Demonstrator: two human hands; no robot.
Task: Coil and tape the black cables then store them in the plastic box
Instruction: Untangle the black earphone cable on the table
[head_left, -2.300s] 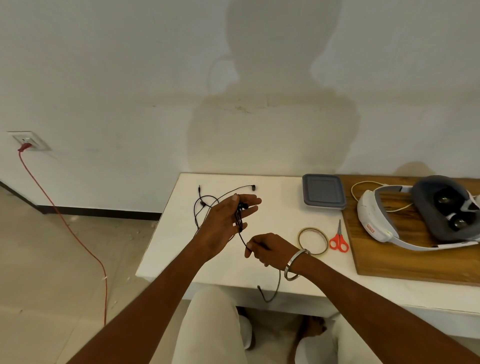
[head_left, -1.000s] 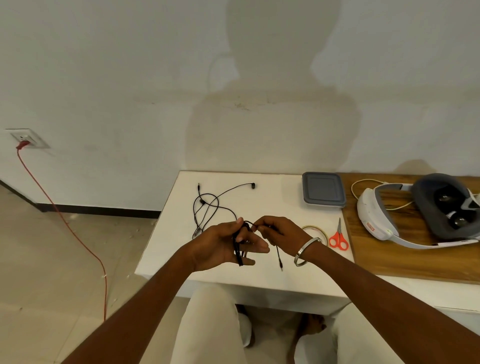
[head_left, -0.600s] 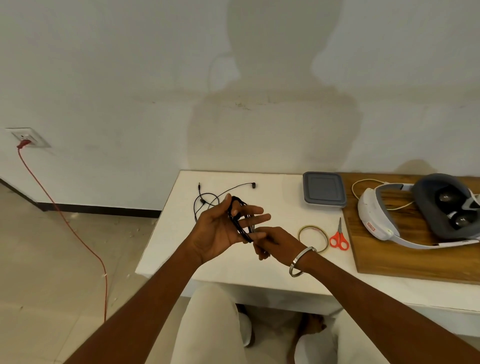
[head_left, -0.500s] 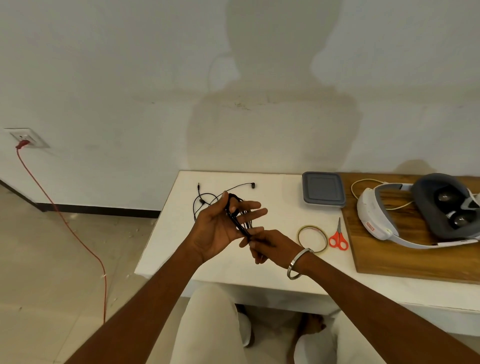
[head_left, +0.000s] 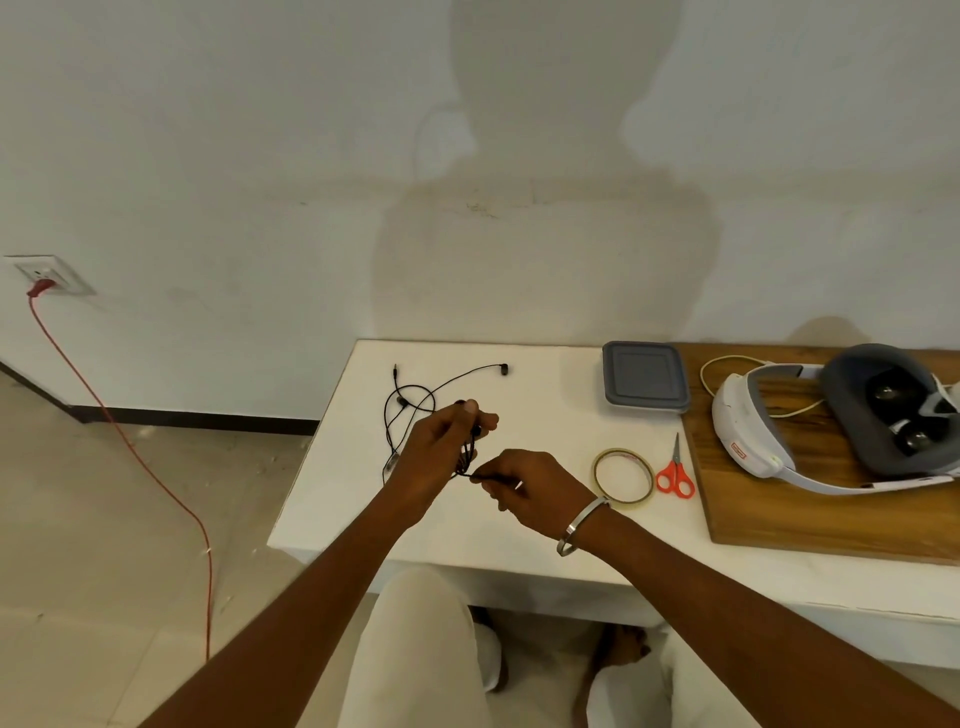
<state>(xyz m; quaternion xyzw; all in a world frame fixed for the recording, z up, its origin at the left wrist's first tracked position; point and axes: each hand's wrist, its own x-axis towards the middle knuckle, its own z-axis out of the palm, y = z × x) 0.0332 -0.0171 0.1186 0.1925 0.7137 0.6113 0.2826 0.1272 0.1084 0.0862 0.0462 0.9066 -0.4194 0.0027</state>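
Left hand (head_left: 434, 457) sits at centre of view, above the white surface (head_left: 540, 551), fingers (head_left: 480, 420) curled round a small black cable coil (head_left: 469, 451) wound on them. Right hand (head_left: 524, 486) is just at 4 o'clock of the left, nearly touching it, thumb and forefinger pinching the cable's loose end where it leaves the coil at the bottom; a short light-coloured tip shows at the pinch, can't tell what it is. Metal bangle (head_left: 579, 525) on the right wrist. Second black cable (head_left: 415, 400) lies loose and uncoiled on the surface at 11 o'clock of the left hand, partly hidden behind it, one earbud end out toward 1 o'clock. Plastic box (head_left: 644, 376), grey lid on, is at 2 o'clock of the hands at the far edge of the surface, well apart from both cables. Tape roll (head_left: 623, 475) lies flat at 3 o'clock of the right hand, near it; red-handled scissors (head_left: 674, 470) just beside the tape on its 3 o'clock side, blades pointing to 12. Wooden board (head_left: 810, 514) lies at 3 o'clock of the scissors with a white headset (head_left: 753, 431) on it and a pale cord (head_left: 727, 364) looping at the headset's 11 o'clock. Red cord (head_left: 130, 447) runs from a wall socket (head_left: 49, 274) at 9 o'clock down across the floor.
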